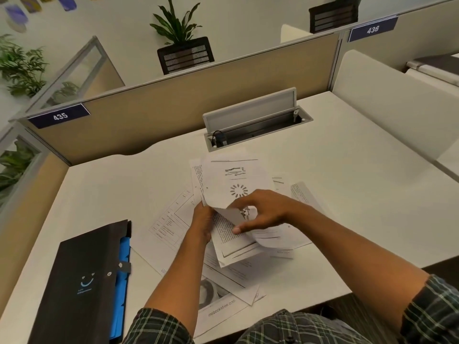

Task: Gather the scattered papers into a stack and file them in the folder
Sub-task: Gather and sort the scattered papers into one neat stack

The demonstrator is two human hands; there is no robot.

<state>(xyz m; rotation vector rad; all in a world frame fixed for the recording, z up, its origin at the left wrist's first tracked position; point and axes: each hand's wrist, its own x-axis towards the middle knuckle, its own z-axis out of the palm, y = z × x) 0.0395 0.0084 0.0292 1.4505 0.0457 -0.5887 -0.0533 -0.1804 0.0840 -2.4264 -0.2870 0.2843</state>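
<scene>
Above the white counter [347, 194], the left hand [202, 223] grips a bundle of papers [233, 184] while the right hand [260, 212] pinches one sheet, and the black folder [84, 281] lies closed at the left.

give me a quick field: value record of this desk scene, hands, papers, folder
left hand: grips the left edge of a raised bundle of sheets
right hand: pinches a curled sheet at the bundle's front
loose papers: lie scattered flat on the desk, overlapping
folder: black, closed, flat on the desk left of the papers, blue edges showing
cable tray: lid up, behind the papers
task stage: gathering, nothing filed yet
</scene>
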